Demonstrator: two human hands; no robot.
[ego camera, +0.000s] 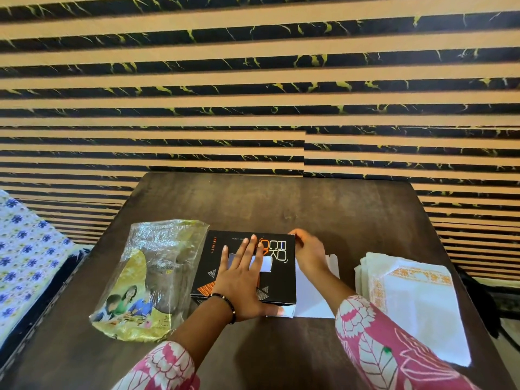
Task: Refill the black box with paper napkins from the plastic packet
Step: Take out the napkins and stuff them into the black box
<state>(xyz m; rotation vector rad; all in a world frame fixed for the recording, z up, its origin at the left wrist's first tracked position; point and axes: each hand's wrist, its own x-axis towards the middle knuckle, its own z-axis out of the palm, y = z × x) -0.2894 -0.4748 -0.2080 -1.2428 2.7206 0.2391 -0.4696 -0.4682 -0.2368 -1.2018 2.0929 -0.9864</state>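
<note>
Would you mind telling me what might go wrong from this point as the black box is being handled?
1. The left hand lies flat over the black box, covering its white opening, so it may block or crumple napkins there.
2. The right hand holds the box's far right corner beside an open white flap; the flap could bend.
3. The stack of napkins lies at the table's right edge and may slide off.

Black box point(213, 266), orange triangles
</note>
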